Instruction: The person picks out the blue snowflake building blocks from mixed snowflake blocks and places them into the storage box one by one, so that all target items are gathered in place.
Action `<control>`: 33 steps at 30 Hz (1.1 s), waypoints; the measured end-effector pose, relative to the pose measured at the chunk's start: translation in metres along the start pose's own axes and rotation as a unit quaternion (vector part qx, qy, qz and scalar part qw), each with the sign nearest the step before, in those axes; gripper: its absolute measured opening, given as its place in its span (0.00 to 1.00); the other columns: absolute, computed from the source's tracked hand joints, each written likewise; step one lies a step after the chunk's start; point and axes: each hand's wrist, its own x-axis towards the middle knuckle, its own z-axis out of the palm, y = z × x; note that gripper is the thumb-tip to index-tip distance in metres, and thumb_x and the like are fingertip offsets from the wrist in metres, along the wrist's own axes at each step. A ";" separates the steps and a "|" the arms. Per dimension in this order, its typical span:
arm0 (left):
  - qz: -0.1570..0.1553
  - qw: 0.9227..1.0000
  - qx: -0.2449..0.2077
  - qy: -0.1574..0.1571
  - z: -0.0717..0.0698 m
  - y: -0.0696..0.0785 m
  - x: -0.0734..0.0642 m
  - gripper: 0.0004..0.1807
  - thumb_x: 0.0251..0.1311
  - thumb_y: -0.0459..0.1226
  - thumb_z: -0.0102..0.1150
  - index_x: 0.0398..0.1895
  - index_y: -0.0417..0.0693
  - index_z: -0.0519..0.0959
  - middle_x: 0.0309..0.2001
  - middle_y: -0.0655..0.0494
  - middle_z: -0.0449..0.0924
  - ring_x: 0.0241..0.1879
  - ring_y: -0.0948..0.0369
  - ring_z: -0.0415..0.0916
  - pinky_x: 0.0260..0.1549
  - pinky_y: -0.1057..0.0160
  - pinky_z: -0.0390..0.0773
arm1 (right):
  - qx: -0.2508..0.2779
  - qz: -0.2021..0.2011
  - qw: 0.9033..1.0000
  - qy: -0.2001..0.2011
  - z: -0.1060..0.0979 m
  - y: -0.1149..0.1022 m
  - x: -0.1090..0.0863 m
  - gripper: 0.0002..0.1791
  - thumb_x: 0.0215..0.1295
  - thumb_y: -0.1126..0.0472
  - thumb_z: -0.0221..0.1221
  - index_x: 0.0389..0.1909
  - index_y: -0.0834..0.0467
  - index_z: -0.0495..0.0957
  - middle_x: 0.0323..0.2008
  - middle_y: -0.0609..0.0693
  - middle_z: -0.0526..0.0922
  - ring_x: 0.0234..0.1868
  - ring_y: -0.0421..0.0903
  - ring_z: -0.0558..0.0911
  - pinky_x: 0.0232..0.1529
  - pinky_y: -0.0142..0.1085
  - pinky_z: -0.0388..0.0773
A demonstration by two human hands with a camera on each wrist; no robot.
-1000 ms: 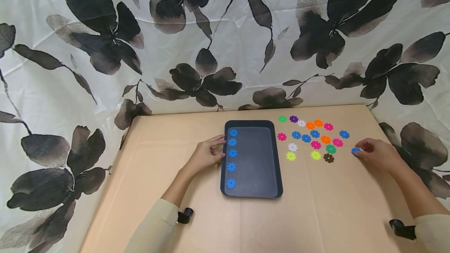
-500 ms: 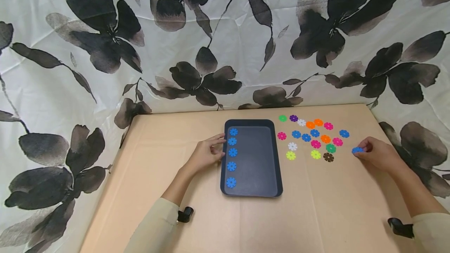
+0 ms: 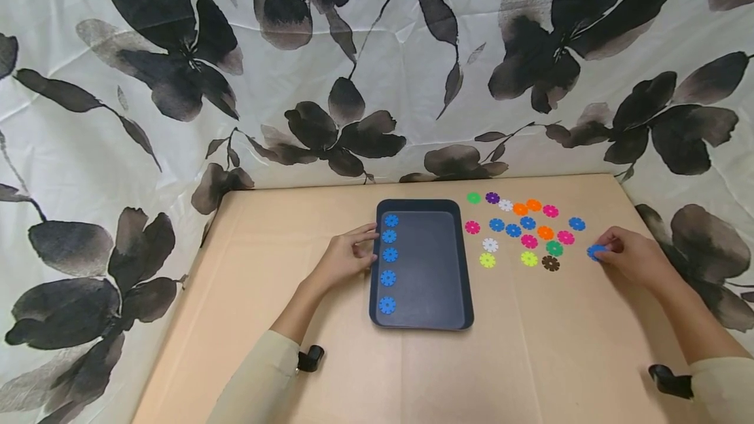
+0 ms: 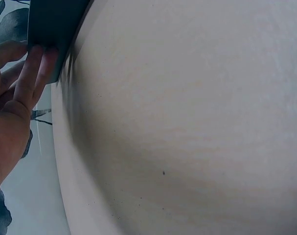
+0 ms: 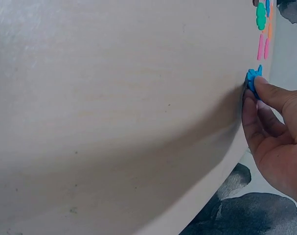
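In the head view, my right hand [image 3: 636, 259] pinches a blue flower-shaped disc [image 3: 595, 252] between thumb and fingers, close over the table to the right of the loose discs. The right wrist view shows the thumb pressed on this blue disc [image 5: 253, 81]. My left hand [image 3: 344, 255] rests beside a dark rectangular tray [image 3: 421, 319], its fingertips touching the left edge. In the left wrist view, fairly straight fingers [image 4: 27, 81] lie against the tray's outer wall [image 4: 55, 29]. Several blue discs [image 3: 387, 278] form a column along the tray's left side.
Several loose discs lie right of the tray: blue [image 3: 577, 224], pink [image 3: 566, 237], orange [image 3: 545, 233], green [image 3: 554, 249], yellow [image 3: 487, 260], white [image 3: 489, 245], purple [image 3: 492, 197] and brown [image 3: 550, 264]. Behind the tan table [image 3: 501, 371] hangs a floral cloth [image 3: 412, 70].
The blue disc in my right hand has tilted and shifted slightly, while the hand stays in nearly the same place. My left hand and the tray hold their positions.
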 end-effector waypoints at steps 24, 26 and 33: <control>0.005 1.000 0.002 0.007 0.002 -0.002 0.000 0.27 0.57 0.28 0.71 0.63 0.37 0.80 0.74 0.51 0.72 0.29 0.65 0.84 0.32 0.72 0.82 | 0.040 -0.071 0.997 0.008 -0.008 -0.082 0.013 0.11 0.68 0.61 0.67 0.47 0.62 0.81 0.35 0.52 0.85 0.34 0.37 0.78 0.32 0.23 0.78; 0.006 1.000 0.000 0.007 0.002 -0.002 0.000 0.27 0.57 0.27 0.71 0.63 0.36 0.80 0.74 0.51 0.72 0.29 0.65 0.84 0.31 0.72 0.82 | 0.052 -0.071 0.996 -0.002 -0.007 -0.093 0.016 0.12 0.68 0.62 0.67 0.47 0.62 0.81 0.36 0.53 0.85 0.35 0.40 0.80 0.32 0.24 0.80; 0.006 1.000 -0.008 0.008 0.001 0.000 0.000 0.28 0.57 0.27 0.71 0.63 0.36 0.80 0.74 0.50 0.72 0.31 0.64 0.85 0.33 0.72 0.83 | 0.055 -0.100 0.993 -0.019 0.003 -0.130 0.023 0.10 0.68 0.66 0.67 0.48 0.62 0.82 0.37 0.54 0.85 0.41 0.52 0.81 0.34 0.23 0.79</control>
